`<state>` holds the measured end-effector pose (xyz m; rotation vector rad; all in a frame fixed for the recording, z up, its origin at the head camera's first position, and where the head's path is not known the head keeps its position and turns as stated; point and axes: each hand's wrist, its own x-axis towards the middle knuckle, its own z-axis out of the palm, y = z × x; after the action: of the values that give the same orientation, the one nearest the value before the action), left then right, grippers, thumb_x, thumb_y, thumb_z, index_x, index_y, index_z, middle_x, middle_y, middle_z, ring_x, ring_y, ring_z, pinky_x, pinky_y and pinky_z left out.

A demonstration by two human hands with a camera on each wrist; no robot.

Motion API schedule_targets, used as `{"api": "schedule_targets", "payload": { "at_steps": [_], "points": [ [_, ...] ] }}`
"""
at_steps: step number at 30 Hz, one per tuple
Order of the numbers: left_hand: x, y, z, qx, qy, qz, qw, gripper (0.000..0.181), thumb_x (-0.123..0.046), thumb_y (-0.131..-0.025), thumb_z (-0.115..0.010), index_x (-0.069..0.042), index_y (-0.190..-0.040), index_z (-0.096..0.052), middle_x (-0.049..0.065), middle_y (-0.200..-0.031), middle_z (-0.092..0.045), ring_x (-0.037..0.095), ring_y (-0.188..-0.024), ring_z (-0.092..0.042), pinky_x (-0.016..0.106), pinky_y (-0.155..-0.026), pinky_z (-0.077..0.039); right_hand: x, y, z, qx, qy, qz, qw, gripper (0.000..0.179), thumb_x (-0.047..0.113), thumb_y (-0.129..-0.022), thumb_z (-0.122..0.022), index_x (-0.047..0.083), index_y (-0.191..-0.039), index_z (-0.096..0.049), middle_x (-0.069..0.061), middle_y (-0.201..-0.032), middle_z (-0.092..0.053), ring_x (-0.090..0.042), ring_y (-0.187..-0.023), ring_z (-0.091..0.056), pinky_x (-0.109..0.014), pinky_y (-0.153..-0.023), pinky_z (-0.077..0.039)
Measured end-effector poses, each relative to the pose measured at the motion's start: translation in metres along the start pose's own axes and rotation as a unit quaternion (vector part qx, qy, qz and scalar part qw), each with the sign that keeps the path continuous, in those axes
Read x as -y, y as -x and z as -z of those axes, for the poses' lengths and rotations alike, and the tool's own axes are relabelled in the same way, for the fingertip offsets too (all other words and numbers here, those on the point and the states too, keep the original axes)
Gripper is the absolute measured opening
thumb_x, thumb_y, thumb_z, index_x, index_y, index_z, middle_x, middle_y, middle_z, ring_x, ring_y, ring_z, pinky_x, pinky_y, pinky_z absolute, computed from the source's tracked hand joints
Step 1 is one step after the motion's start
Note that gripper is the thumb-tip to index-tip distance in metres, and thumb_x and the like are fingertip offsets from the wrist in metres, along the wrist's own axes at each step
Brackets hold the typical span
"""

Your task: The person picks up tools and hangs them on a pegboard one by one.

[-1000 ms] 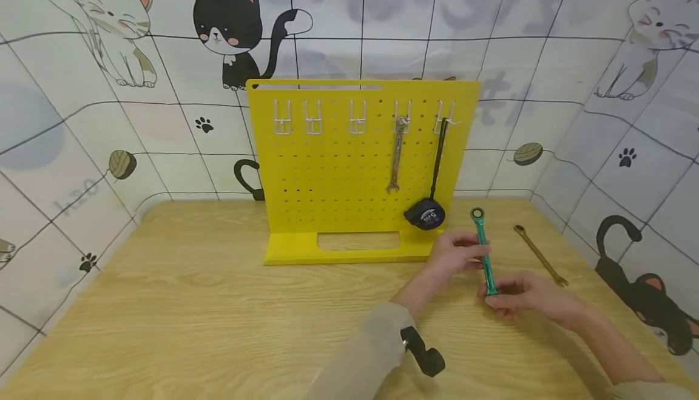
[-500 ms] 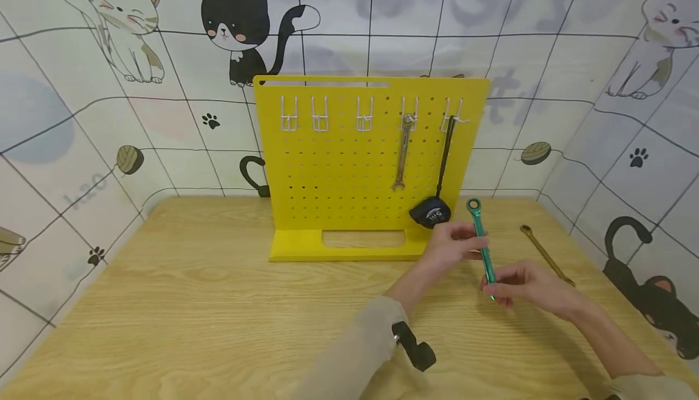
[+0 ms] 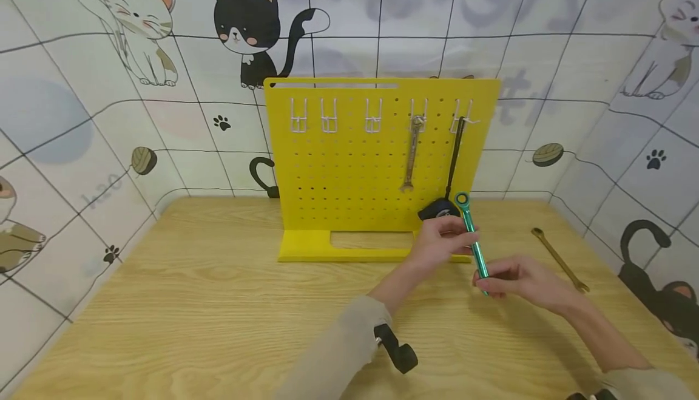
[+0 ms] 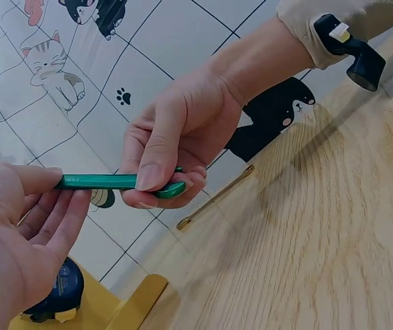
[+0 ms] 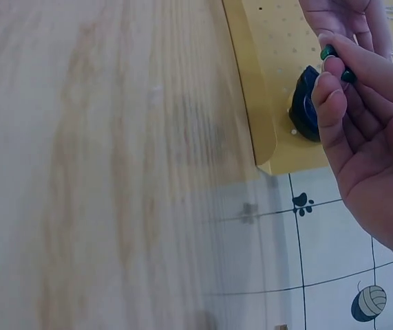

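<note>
A green ratchet wrench [image 3: 478,259] is held in both hands above the table, tilted, with its ring end up. My left hand [image 3: 437,243] pinches its shaft between thumb and fingers. The thumb and fingers of my right hand [image 3: 526,281] pinch the lower, open end, which they partly hide. In the left wrist view, the wrench [image 4: 103,181] spans from the left hand [image 4: 17,234] to the right hand [image 4: 182,137]. Only small green bits of the wrench [image 5: 348,75] show at the right hand's fingertips in the right wrist view.
A yellow pegboard [image 3: 349,187] with white hooks stands behind the hands. On it hang a silver wrench [image 3: 412,154] and a black tape measure [image 3: 437,208], partly hidden by my left hand. A bronze-coloured wrench [image 3: 559,260] lies on the wooden table [image 3: 218,315] at right.
Both hands and the green wrench have shifted left relative to the pegboard. The wrench leans further left, and its ring end now comes up beside the tape measure. Both hands keep their hold.
</note>
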<state>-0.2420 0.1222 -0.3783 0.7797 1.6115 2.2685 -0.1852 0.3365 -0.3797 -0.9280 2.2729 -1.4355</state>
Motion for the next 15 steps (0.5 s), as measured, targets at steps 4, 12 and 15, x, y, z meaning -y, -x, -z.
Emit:
{"api": "schedule_targets", "payload": {
  "at_steps": [4, 12, 15],
  "points": [
    [-0.004, 0.003, 0.009, 0.003, 0.002, -0.007, 1.0, 0.017, 0.005, -0.093, -0.068, 0.013, -0.108, -0.068, 0.018, -0.103, -0.073, 0.01, -0.079, -0.07, 0.032, -0.078, -0.061, 0.003, -0.008, -0.004, 0.004, 0.001, 0.009, 1.0, 0.015, -0.003, -0.102, -0.052, -0.004, -0.099, -0.067, -0.014, -0.072, -0.05, -0.032, -0.064, -0.046, -0.041, -0.053, -0.041],
    [-0.014, 0.011, 0.028, -0.012, -0.015, 0.006, 0.9998, 0.018, 0.001, -0.093, -0.071, 0.009, -0.108, -0.069, 0.019, -0.108, -0.073, 0.012, -0.081, -0.071, 0.033, -0.079, -0.061, 0.007, -0.028, -0.014, 0.0, 0.012, 0.021, 0.9997, 0.013, 0.0, -0.102, -0.055, -0.003, -0.096, -0.066, -0.012, -0.071, -0.048, -0.028, -0.064, -0.045, -0.041, -0.054, -0.038],
    [-0.018, 0.013, 0.036, -0.017, -0.023, 0.007, 0.9996, 0.018, -0.002, -0.094, -0.071, 0.007, -0.109, -0.07, 0.016, -0.104, -0.074, 0.013, -0.083, -0.071, 0.033, -0.081, -0.061, 0.009, -0.037, -0.019, -0.014, 0.022, 0.023, 0.9994, 0.014, 0.002, -0.102, -0.056, -0.002, -0.095, -0.067, -0.011, -0.071, -0.049, -0.027, -0.065, -0.046, -0.04, -0.054, -0.039]
  ]
}}
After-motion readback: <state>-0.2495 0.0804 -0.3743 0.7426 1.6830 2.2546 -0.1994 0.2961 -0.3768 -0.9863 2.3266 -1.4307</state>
